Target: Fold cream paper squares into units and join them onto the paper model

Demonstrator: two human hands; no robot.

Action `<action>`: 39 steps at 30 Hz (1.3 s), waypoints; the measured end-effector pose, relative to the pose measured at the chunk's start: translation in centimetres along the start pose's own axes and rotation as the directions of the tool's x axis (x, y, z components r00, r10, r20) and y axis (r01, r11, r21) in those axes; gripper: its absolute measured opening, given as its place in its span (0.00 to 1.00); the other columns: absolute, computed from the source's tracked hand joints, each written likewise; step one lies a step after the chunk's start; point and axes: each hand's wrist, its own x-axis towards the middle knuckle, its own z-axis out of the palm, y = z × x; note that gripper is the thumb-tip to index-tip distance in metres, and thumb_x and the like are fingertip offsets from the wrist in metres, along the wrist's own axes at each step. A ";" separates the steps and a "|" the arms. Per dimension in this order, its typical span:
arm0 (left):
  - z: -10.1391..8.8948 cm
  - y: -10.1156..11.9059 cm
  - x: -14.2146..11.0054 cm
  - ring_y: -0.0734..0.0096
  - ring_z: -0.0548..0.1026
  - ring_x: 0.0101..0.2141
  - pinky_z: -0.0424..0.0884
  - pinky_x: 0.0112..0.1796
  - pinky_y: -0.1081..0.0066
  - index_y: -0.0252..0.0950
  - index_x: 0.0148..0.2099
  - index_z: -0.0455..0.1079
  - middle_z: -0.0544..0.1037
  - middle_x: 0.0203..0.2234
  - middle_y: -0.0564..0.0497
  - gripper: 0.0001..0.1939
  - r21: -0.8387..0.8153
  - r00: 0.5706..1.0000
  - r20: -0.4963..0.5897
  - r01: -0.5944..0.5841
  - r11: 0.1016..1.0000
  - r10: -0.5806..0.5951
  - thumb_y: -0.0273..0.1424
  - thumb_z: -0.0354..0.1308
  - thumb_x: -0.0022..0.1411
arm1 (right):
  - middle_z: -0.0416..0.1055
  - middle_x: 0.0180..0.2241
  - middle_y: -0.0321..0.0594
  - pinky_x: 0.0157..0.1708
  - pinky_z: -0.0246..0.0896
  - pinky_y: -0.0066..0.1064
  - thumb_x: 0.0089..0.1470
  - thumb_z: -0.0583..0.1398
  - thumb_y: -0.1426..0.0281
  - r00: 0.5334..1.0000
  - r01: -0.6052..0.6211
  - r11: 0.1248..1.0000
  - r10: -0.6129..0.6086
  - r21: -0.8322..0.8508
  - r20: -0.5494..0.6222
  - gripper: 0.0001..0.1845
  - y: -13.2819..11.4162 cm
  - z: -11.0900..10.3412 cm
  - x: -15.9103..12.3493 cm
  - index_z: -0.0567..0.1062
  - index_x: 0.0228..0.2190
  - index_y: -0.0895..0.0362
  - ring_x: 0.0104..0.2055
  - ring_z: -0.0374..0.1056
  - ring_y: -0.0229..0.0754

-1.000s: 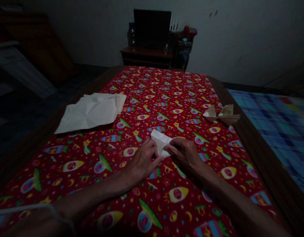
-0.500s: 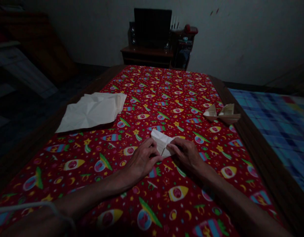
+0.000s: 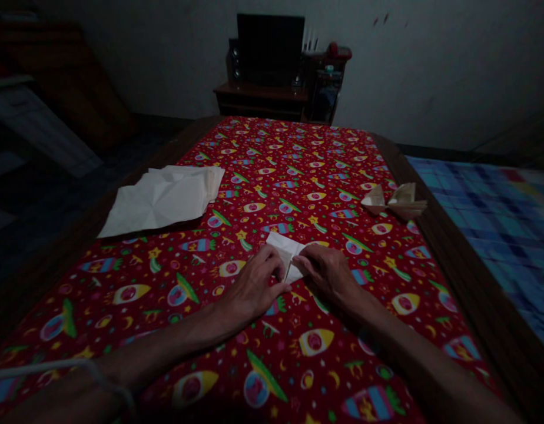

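A small folded piece of white paper (image 3: 284, 242) lies on the red tablecloth in front of me, between my two hands. My left hand (image 3: 261, 277) grips its left side, fingers curled on top and thumb along the near edge. On the right side, my right hand (image 3: 327, 265) pinches the paper with bent fingers that cover part of it. A crease or slit runs down the middle of the paper between the hands. Farther left rests a stack of creased paper sheets (image 3: 161, 200). Folded paper pieces (image 3: 407, 203) stand near the table's right edge.
The patterned red tablecloth (image 3: 294, 194) covers a wooden table with dark edges (image 3: 457, 259). Beyond it stand a monitor (image 3: 271, 47) and speakers on a desk. A white cable (image 3: 46, 366) crosses my left forearm. A blue checked cloth (image 3: 475, 206) lies to the right.
My right-hand fingers have shifted slightly left over the paper, towards its middle line. My left hand still holds its side; the stack and the folded pieces stay put.
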 end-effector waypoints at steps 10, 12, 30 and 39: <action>-0.1 -0.1 -0.3 0.62 0.65 0.46 0.65 0.48 0.63 0.38 0.48 0.61 0.67 0.43 0.48 0.20 0.073 0.996 0.008 -0.086 0.994 0.086 0.26 0.63 0.54 | 0.69 0.24 0.40 0.27 0.51 0.27 0.59 0.53 0.64 1.000 0.019 0.996 -0.019 -0.086 0.006 0.15 -0.2 0.0 0.0 0.72 0.26 0.60 0.26 0.63 0.37; -0.2 0.0 -0.7 0.61 0.64 0.48 0.64 0.49 0.61 0.38 0.51 0.60 0.67 0.45 0.47 0.20 0.136 0.992 0.014 -0.125 0.983 0.125 0.28 0.60 0.57 | 0.68 0.24 0.41 0.27 0.51 0.27 0.59 0.53 0.64 0.999 0.032 0.994 -0.033 -0.101 -0.004 0.16 -0.2 0.0 0.0 0.71 0.26 0.60 0.26 0.62 0.37; 0.0 1.1 -3.3 0.57 0.59 0.57 0.61 0.56 0.54 0.31 0.56 0.60 0.64 0.56 0.42 0.18 0.469 0.963 0.173 -0.264 0.843 0.206 0.28 0.46 0.65 | 0.67 0.26 0.39 0.29 0.50 0.28 0.59 0.53 0.64 0.999 0.041 0.982 -0.038 -0.183 0.020 0.14 -0.1 0.1 0.0 0.71 0.26 0.58 0.29 0.60 0.38; 0.0 1.1 -3.0 0.60 0.60 0.59 0.63 0.57 0.60 0.26 0.58 0.58 0.64 0.57 0.40 0.20 0.478 0.932 0.224 -0.360 0.801 0.285 0.27 0.45 0.65 | 0.69 0.28 0.43 0.29 0.54 0.30 0.57 0.55 0.64 0.992 -0.004 0.925 -0.046 -0.380 -0.122 0.12 -0.6 0.0 0.1 0.72 0.26 0.57 0.31 0.62 0.41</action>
